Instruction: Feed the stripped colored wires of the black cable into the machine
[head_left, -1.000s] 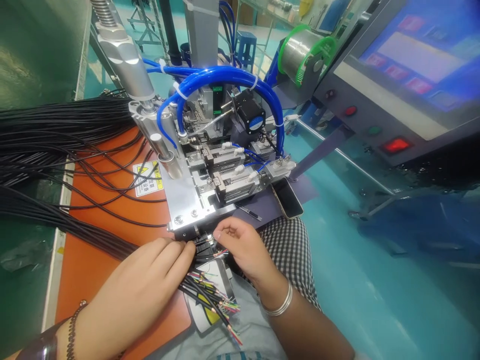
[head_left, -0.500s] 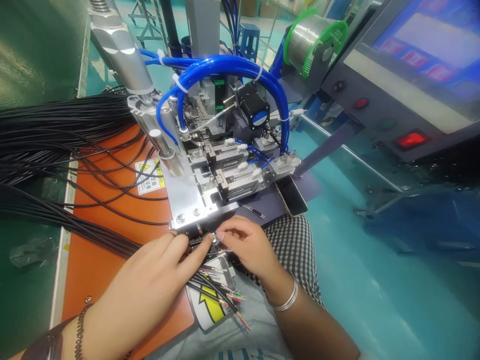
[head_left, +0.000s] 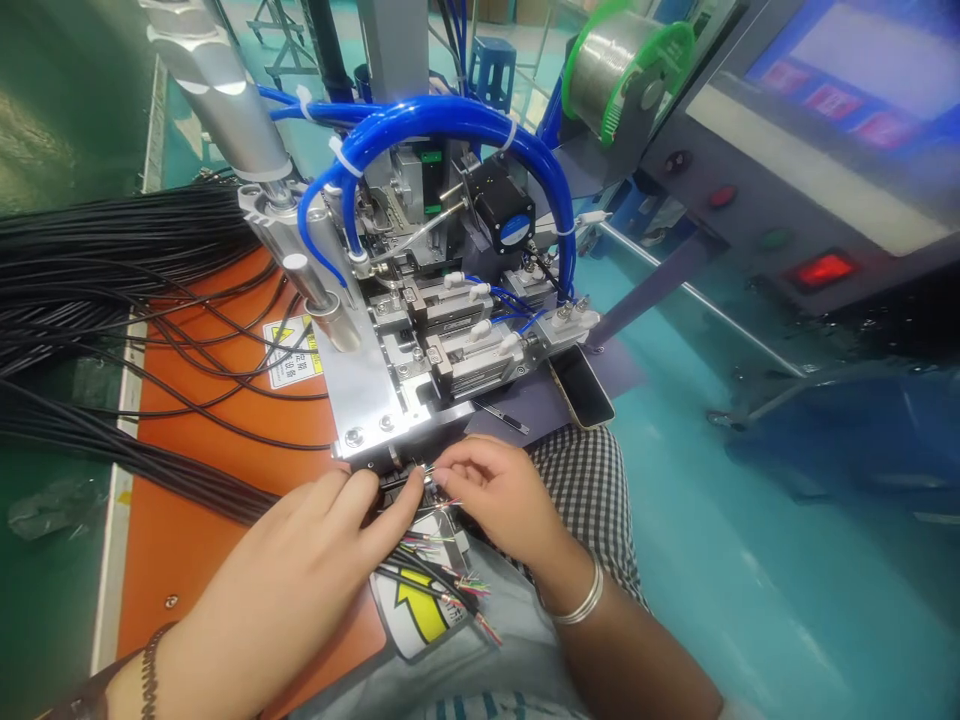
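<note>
Left grip and right grip pinch black cables.

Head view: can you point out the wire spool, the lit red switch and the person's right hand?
Wire spool (head_left: 616,78), head view, on the silver wound wire.
Lit red switch (head_left: 823,269), head view, on its glowing face.
Right hand (head_left: 501,497), head view, on the back of the hand.

Our left hand lies palm down, angled in from the lower left corner, its fingers stretched forward. Our right hand sits opposite, with curled fingers pinched inward. The fingertips nearly meet, and our right forearm slopes toward the bottom edge.
</note>
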